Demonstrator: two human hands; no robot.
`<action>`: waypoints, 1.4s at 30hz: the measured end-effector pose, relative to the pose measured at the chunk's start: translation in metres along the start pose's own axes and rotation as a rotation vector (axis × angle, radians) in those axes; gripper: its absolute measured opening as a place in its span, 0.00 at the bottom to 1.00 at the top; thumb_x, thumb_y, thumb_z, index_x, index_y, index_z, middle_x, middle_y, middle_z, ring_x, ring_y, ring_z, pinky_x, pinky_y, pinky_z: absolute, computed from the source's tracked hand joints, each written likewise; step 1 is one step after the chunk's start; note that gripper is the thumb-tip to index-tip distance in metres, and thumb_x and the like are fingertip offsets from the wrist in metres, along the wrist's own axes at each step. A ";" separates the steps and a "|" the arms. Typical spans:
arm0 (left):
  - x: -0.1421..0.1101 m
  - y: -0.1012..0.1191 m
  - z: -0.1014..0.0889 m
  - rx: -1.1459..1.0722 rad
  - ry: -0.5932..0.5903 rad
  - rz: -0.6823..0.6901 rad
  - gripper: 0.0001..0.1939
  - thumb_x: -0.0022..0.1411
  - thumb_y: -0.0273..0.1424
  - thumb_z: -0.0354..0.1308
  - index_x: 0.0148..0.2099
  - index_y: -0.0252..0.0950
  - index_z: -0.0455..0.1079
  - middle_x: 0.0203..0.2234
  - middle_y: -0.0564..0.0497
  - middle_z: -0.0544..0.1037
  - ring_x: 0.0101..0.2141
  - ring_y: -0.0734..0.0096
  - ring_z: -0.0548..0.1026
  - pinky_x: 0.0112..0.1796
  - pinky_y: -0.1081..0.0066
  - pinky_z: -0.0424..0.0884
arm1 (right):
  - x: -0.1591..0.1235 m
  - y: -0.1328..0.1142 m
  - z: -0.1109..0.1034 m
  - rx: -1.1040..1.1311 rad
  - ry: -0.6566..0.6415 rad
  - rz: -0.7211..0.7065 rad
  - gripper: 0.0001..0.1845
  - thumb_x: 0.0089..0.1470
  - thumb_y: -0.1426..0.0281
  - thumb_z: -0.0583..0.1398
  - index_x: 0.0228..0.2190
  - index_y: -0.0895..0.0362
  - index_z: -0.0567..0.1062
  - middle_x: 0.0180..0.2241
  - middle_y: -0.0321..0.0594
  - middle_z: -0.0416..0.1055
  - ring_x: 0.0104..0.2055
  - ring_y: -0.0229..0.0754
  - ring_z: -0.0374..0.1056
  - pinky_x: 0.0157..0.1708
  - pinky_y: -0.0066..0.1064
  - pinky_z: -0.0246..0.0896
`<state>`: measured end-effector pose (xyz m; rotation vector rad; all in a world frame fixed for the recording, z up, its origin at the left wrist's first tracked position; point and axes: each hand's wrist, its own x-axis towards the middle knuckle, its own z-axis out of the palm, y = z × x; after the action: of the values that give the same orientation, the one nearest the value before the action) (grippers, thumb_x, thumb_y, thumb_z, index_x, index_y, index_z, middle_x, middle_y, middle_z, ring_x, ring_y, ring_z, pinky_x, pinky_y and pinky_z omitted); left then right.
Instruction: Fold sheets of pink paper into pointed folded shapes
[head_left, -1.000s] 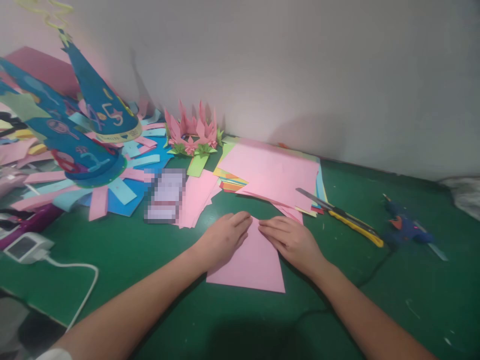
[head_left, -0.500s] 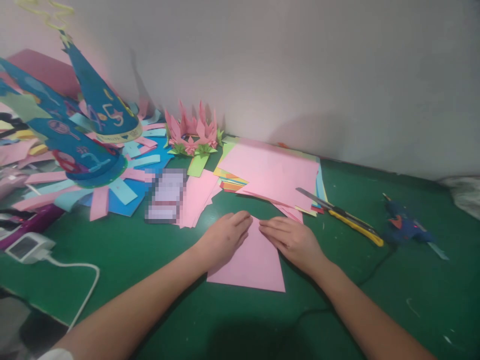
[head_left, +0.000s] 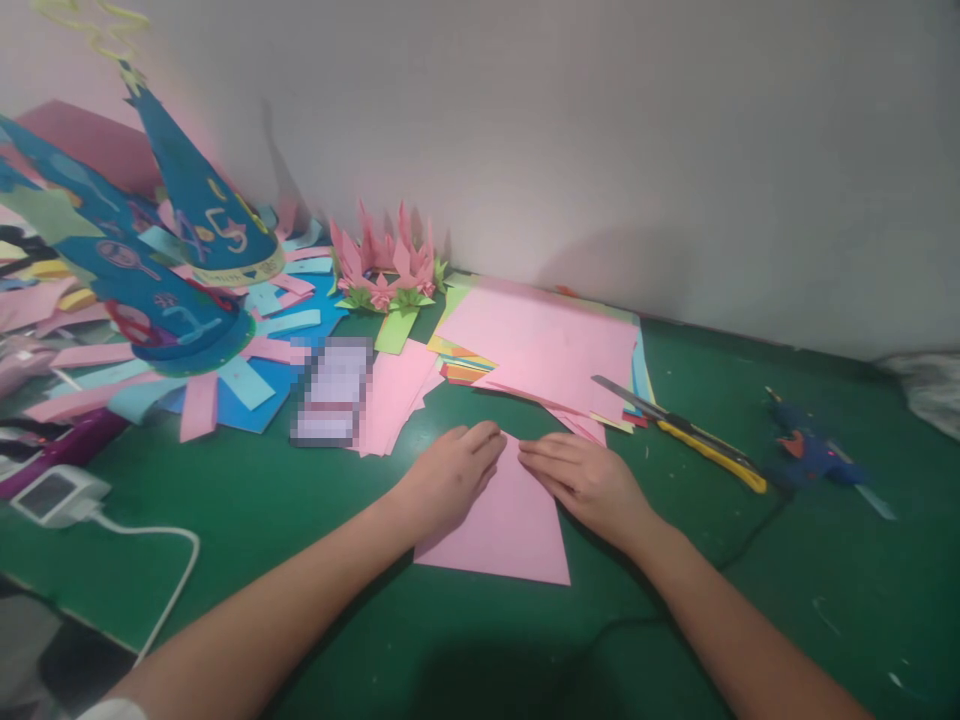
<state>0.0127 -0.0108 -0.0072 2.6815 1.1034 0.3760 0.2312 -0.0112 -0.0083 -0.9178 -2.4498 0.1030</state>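
- The left hand [head_left: 454,470] lies on the far left edge of a folded-looking pink sheet [head_left: 506,535], fingers together and slightly bent; its thumb is hidden, so whether it pinches the paper cannot be told.
- The right hand [head_left: 589,480] mirrors it on the right edge, fingers together and nearly straight, its grip equally unclear.
- The sheet lies on the green table [head_left: 337,620], between the hands, its wide end near.
- Just beyond, a paper stack [head_left: 540,340] is topped with pink; a yellow-and-black knife [head_left: 709,450] rests its blade end on it.
- Farther right lies a blurred blue tool [head_left: 821,460].
- To the left, a pixelated slab [head_left: 330,390] adjoins pink pieces [head_left: 394,390].
- A pink paper crown [head_left: 386,265] stands farther off.
- Far left, two blue cones [head_left: 206,205] lean among paper strips [head_left: 199,405].
- Near left sits a white device [head_left: 60,497] with a cable [head_left: 191,550].
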 end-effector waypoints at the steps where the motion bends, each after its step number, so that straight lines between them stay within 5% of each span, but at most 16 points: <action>1: 0.000 0.000 0.000 0.004 -0.002 -0.006 0.13 0.69 0.27 0.39 0.52 0.33 0.60 0.47 0.43 0.66 0.42 0.64 0.69 0.44 0.62 0.68 | 0.000 0.000 0.000 0.002 -0.005 0.003 0.12 0.59 0.74 0.55 0.40 0.55 0.77 0.41 0.40 0.77 0.41 0.43 0.71 0.41 0.37 0.70; 20: 0.001 0.005 0.001 0.095 -0.067 -0.054 0.17 0.66 0.25 0.40 0.57 0.31 0.55 0.47 0.41 0.65 0.37 0.63 0.68 0.42 0.62 0.68 | 0.005 -0.009 -0.001 -0.032 0.002 -0.031 0.13 0.56 0.79 0.54 0.39 0.58 0.76 0.39 0.44 0.76 0.38 0.45 0.68 0.38 0.40 0.69; 33: 0.002 0.006 0.000 0.085 -0.059 -0.069 0.17 0.67 0.26 0.39 0.56 0.32 0.56 0.47 0.43 0.65 0.34 0.65 0.66 0.39 0.63 0.68 | 0.011 -0.016 -0.004 0.042 -0.062 0.132 0.12 0.59 0.73 0.51 0.34 0.57 0.75 0.32 0.45 0.72 0.36 0.44 0.66 0.38 0.39 0.64; 42: 0.002 0.007 0.000 0.092 -0.046 -0.054 0.18 0.66 0.25 0.40 0.57 0.32 0.55 0.44 0.43 0.66 0.35 0.63 0.65 0.40 0.62 0.67 | 0.011 -0.014 0.005 -0.103 -0.106 0.142 0.15 0.60 0.73 0.51 0.43 0.60 0.74 0.30 0.45 0.69 0.32 0.44 0.64 0.33 0.37 0.62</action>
<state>0.0181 -0.0143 -0.0051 2.7183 1.2044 0.2584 0.2127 -0.0145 -0.0043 -1.1586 -2.5041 0.0774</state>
